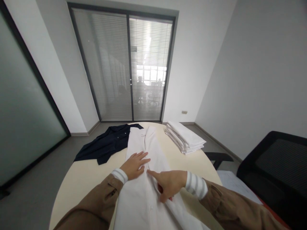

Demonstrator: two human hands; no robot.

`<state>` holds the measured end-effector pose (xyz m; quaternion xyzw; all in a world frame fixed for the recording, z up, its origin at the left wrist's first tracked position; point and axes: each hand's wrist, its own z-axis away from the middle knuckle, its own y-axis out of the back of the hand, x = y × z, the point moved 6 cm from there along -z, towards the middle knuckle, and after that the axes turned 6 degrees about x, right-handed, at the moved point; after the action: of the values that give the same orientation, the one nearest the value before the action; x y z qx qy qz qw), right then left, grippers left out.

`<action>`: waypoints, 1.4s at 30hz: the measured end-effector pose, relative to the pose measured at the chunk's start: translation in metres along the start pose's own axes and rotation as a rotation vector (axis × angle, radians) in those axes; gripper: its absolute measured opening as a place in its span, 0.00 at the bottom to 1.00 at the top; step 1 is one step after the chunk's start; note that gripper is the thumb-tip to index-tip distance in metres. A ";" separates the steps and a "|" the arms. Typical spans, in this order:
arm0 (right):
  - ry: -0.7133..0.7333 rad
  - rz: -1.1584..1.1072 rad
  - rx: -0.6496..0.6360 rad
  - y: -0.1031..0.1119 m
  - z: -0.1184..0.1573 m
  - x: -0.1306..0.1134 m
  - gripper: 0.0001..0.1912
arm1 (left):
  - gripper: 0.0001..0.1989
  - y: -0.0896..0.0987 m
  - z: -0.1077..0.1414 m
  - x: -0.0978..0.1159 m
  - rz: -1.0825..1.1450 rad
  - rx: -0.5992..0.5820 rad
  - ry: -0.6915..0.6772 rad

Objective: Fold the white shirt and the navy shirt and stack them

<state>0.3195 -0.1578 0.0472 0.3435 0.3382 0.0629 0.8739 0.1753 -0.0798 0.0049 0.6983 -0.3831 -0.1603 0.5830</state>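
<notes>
Although the white shirt (134, 201) lies lengthwise and mostly smooth, the cloth beside the right hand (170, 184) is loose and not yet flat. The shirt spreads beneath both hands on the round table (79, 185), between a navy shirt (105, 143) at far left and folded white cloths (185, 137) at far right. The left hand (134, 165) rests open on it; the right extends a forefinger, its curled fingers' grip unclear.

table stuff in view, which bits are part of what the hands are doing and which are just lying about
In use:
- white shirt, left hand flat on it, right hand on its front
- table under it

Apparently just lying about:
- dark garment
- folded white stack, untouched, though possibly related
- black chair
</notes>
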 end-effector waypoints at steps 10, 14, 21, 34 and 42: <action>0.209 -0.010 0.111 -0.029 0.008 -0.020 0.36 | 0.24 0.001 0.000 0.002 -0.009 -0.004 -0.005; 0.195 -0.131 0.241 -0.030 0.010 -0.028 0.22 | 0.24 0.010 -0.001 0.005 0.005 0.069 -0.008; 0.219 -0.175 0.200 -0.044 0.006 -0.027 0.17 | 0.20 0.011 -0.004 0.012 0.003 0.100 -0.105; 0.325 -0.241 0.038 -0.056 0.001 -0.029 0.14 | 0.24 -0.002 -0.009 0.005 0.003 0.109 0.017; 0.309 0.204 0.889 0.013 0.002 0.009 0.29 | 0.23 0.001 -0.003 0.008 0.079 0.212 0.046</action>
<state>0.3294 -0.1455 0.0514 0.7020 0.4226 0.0478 0.5713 0.1817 -0.0836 0.0082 0.7438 -0.4118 -0.0799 0.5204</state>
